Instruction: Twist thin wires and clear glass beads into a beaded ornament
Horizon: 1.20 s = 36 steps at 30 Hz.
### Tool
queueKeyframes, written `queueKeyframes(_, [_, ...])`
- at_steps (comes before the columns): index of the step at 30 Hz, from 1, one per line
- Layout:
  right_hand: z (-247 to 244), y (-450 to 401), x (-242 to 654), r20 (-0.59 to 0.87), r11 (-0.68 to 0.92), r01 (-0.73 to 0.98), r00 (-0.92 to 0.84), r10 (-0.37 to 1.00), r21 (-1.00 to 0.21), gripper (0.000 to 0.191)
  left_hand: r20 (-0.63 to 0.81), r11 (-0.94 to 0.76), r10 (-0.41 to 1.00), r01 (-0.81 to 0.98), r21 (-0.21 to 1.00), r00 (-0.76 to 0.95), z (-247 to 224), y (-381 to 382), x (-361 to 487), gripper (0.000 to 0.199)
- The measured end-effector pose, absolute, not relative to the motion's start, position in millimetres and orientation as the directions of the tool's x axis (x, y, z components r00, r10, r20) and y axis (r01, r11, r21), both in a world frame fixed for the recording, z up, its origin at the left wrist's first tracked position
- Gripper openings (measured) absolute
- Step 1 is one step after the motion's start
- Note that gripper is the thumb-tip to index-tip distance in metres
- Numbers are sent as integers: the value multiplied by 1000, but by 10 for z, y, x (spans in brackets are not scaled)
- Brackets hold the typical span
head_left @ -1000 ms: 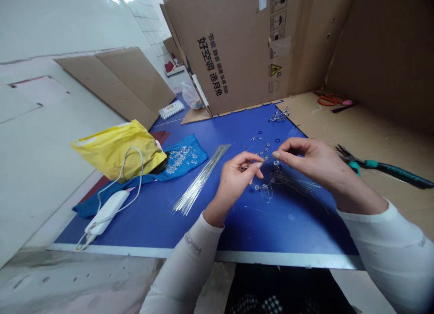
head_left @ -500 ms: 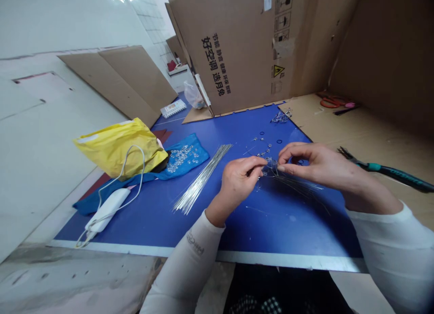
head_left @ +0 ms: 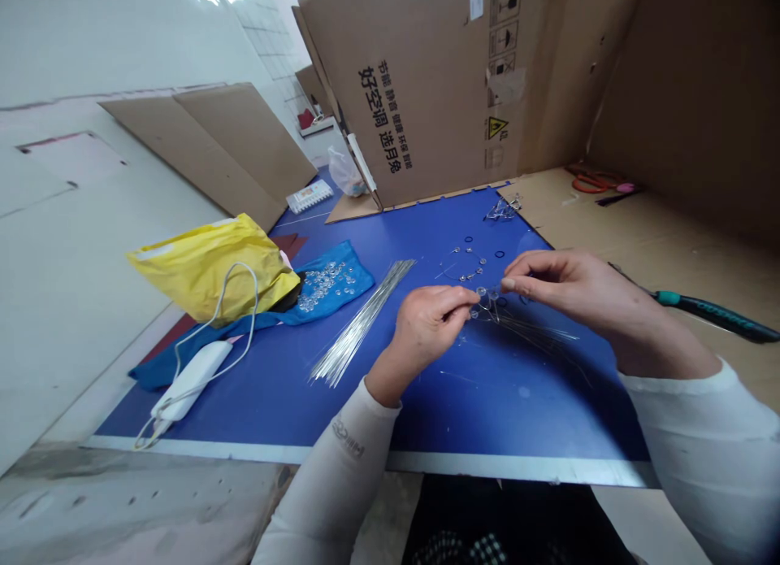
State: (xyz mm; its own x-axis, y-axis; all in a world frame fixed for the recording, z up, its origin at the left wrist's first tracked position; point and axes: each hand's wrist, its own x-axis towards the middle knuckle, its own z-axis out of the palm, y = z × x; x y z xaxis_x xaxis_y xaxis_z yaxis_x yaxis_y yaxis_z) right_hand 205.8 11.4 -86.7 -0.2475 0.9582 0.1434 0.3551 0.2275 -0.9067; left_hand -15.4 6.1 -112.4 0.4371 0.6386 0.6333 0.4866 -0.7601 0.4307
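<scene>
Over the blue table (head_left: 378, 419), my left hand (head_left: 430, 321) is closed in a pinch on a small piece of bent wire with clear beads (head_left: 482, 293). To its right, my right hand (head_left: 557, 293) pinches thumb against forefinger close to the same beaded wire; whatever lies between those fingertips is too small to make out. A fan of thin wires (head_left: 536, 329) lies beneath both hands. Just beyond them are several loose beaded wire pieces (head_left: 469, 278) and a small dark ring (head_left: 500, 254). Left of my left hand rests a bundle of straight silvery wires (head_left: 362, 325).
Clear beads (head_left: 329, 282) lie on a blue cloth (head_left: 359, 264) beside a yellow bag (head_left: 213, 264) and a white corded device (head_left: 192, 378). Green-handled pliers (head_left: 712, 313) and orange scissors (head_left: 591, 180) lie at right. A large cardboard box (head_left: 439, 85) stands behind.
My right hand has shifted slightly up and drawn a little away from my left, so more of the beaded wire shows between them. My left hand stays nearly in place.
</scene>
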Motion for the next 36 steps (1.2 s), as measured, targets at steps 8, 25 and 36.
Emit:
queueKeyframes(8, [-848,97,2029,168,226,323,-199,965,-919,43,584,-681,733,378,628,350,-1135,37,-116,19])
queueKeyframes(25, [-917,125,1933,261,302,204,-205,943,-931,32,116,-89,930,-94,992,349,-1118,53,-93,18])
queueKeyframes(36, [-1026,134,1850,372,449,253,-298,879,-857,16,-104,181,909,-157,971,404,-1088,41,-98,28])
